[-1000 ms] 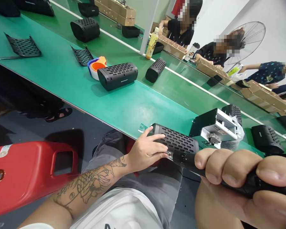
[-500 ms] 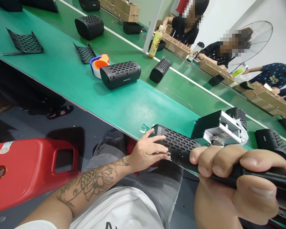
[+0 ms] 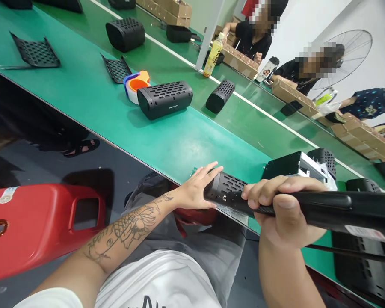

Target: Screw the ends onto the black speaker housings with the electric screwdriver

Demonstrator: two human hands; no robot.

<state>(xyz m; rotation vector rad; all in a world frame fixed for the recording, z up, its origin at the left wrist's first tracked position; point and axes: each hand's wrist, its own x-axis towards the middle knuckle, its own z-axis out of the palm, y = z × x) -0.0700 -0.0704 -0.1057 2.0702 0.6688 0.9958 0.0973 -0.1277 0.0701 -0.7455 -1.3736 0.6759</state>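
A black speaker (image 3: 230, 183) with a slotted grille lies at the front edge of the green bench. Around its left end my left hand (image 3: 196, 189) is spread, fingers over the top and thumb along the near side, bracing it. My right hand (image 3: 284, 209) is wrapped round a black electric screwdriver (image 3: 333, 205), held nearly level. The screwdriver's narrow front end points at the speaker's near side, where a small shiny spot shows; whether the bit sits in a screw I cannot tell. The screwdriver and right hand hide the speaker's right part.
Behind the screwdriver stands a black and silver metal box (image 3: 285, 164). Farther left are another speaker (image 3: 165, 102), a tape dispenser (image 3: 136, 85) and loose grilles (image 3: 35, 53). A bottle (image 3: 213, 55) stands by a post. Co-workers sit across the bench. A red stool (image 3: 45, 231) is at left.
My right hand and the screwdriver have moved left and away from the camera, toward the speaker. My left fingers have left the screwdriver's tip and spread round the speaker's end.
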